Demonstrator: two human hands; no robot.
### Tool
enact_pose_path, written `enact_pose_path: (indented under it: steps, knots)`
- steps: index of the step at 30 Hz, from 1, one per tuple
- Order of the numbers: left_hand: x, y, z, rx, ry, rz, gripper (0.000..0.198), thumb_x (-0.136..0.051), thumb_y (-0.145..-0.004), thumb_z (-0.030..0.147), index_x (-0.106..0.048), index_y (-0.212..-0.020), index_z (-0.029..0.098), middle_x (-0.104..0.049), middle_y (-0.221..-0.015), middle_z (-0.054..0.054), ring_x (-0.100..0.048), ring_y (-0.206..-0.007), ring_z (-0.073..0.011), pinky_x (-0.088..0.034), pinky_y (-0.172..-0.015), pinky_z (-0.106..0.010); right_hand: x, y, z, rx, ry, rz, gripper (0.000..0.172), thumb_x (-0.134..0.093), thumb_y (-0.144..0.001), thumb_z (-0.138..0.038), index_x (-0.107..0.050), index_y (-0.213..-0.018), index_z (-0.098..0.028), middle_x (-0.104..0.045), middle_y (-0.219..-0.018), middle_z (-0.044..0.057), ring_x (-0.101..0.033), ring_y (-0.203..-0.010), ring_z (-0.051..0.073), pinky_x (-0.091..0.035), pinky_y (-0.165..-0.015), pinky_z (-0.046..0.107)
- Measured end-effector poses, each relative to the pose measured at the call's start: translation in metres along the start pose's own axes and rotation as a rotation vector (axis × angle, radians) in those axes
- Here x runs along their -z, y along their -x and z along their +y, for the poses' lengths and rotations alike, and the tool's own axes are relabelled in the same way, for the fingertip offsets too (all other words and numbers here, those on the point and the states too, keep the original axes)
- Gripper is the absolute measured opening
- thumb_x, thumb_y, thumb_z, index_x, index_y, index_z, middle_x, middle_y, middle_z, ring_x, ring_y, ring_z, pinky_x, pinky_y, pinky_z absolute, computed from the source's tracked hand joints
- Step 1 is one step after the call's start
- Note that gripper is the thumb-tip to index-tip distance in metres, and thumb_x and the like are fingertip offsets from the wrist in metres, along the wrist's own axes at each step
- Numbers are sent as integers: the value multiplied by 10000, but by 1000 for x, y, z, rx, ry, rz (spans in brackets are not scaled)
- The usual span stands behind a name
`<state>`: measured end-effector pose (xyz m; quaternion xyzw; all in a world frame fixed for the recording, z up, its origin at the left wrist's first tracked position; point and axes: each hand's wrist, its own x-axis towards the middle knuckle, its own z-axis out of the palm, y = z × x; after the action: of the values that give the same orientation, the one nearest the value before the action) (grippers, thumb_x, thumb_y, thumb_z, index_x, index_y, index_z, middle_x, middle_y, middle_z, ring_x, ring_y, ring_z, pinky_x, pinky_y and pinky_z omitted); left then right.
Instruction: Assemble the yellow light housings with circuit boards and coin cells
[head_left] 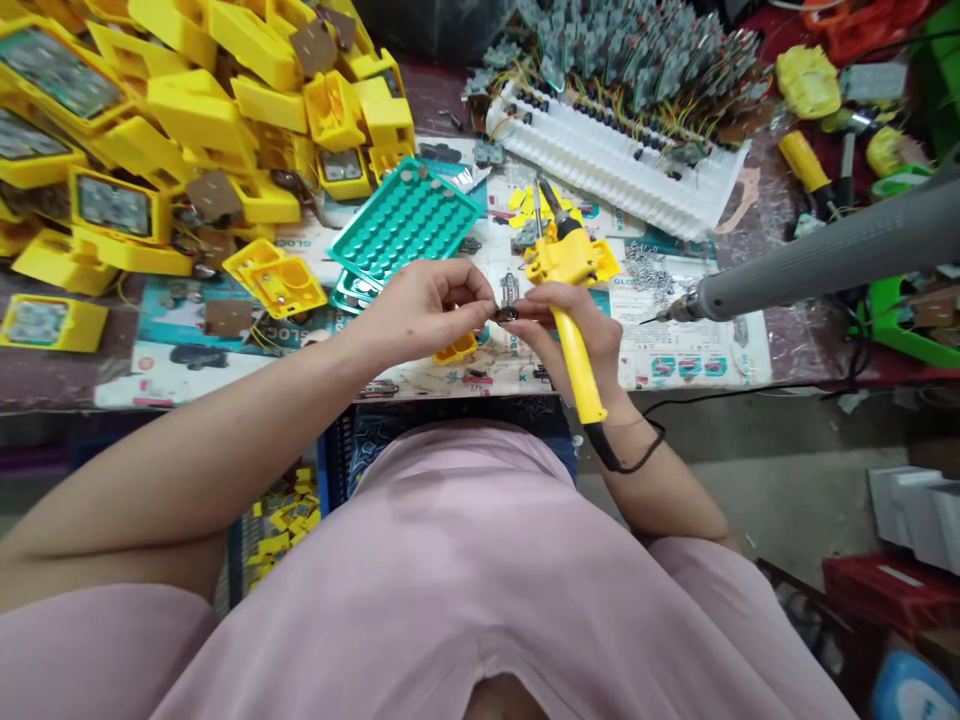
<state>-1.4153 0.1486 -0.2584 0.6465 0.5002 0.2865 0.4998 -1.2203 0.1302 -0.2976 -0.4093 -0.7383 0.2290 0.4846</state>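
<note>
My left hand [442,305] is closed, its thumb and fingertips pinched at a small dark shiny part [507,313]. From the other side, the fingertips of my right hand [574,320] meet the same part; its exact kind is too small to tell. A yellow soldering gun [574,365] lies in the crook of my right hand, its metal tips pointing away and its black cord trailing past the wrist. Under my left fingers sits a small yellow plastic piece [455,348], partly hidden. Just beyond my left hand, a teal tray [409,222] with round pockets rests tilted on another one.
Yellow housings [202,120] are heaped at the left. A white ribbed foam holder [600,165] with wired circuit boards stands at the back. A grey electric screwdriver [795,265] reaches in from the right, its bit near scattered screws [649,275]. Green housings [911,325] lie far right.
</note>
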Motion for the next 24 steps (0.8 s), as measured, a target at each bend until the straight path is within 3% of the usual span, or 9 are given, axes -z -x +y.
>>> enact_pose_path:
  steps: [7,13,20,24]
  knots:
    - [-5,3,-6,-33,96,34,79,-576,-814,249,-561,-808,171,-623,-644,15,-605,-558,-101,-452,-530,-201,-16,3,10,-160,-205,11,375,-768,-822,-307,-576,-1144,-282,-720,-911,-48,-748,-820,135,-654,-759,273]
    - [-8,12,-6,-163,-261,136,94,-534,-815,246,-593,-815,172,-661,-675,12,-570,-564,-108,-439,-567,-241,-7,0,9,-62,-40,-38,331,-724,-862,-291,-589,-1163,-277,-730,-902,-43,-749,-825,140,-647,-788,287]
    - [11,26,-11,-91,-90,103,71,-528,-858,252,-557,-848,188,-706,-709,-5,-663,-633,-120,-471,-579,-226,1,-6,16,30,40,-48,353,-625,-935,-272,-529,-1274,-278,-741,-915,-37,-751,-835,137,-643,-790,294]
    - [24,38,-15,-106,-356,117,108,-574,-852,275,-637,-829,191,-703,-696,-2,-614,-590,-124,-429,-564,-249,7,-11,17,196,287,-141,297,-595,-952,-234,-570,-1247,-263,-750,-1082,14,-739,-930,150,-599,-834,267]
